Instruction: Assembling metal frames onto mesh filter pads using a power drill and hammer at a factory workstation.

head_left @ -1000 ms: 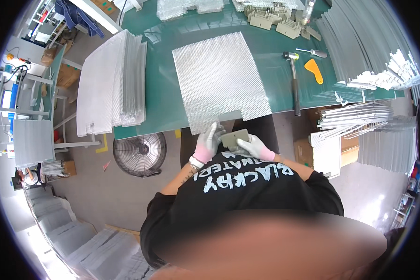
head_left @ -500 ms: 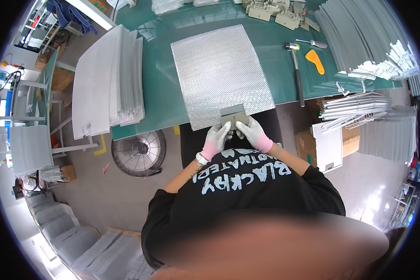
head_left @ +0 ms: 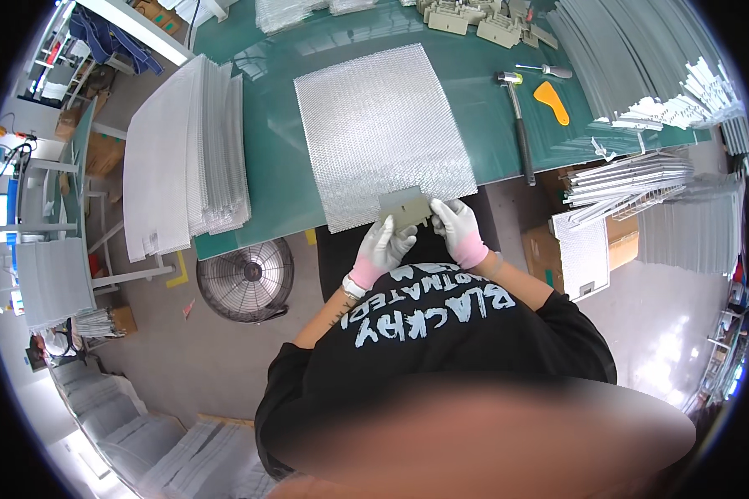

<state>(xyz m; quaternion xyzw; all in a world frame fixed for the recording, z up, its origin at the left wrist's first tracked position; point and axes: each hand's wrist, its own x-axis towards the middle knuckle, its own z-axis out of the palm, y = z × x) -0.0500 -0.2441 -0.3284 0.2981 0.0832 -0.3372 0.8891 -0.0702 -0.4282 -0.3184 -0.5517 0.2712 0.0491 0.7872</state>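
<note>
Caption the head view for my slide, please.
Gloved left hand holding a grey-beige part at the near edge of a mesh sheet, right hand alongside.

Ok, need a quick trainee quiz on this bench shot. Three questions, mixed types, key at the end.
1. True or false: the hammer lies to the left of the mesh sheet.
2. What colour is the scraper? A) blue B) orange-yellow C) black
3. Fill in: the greenish-grey part is held at the sheet's edge that is ____ the person.

Key:
1. False; it lies to the right.
2. B
3. nearest
</note>
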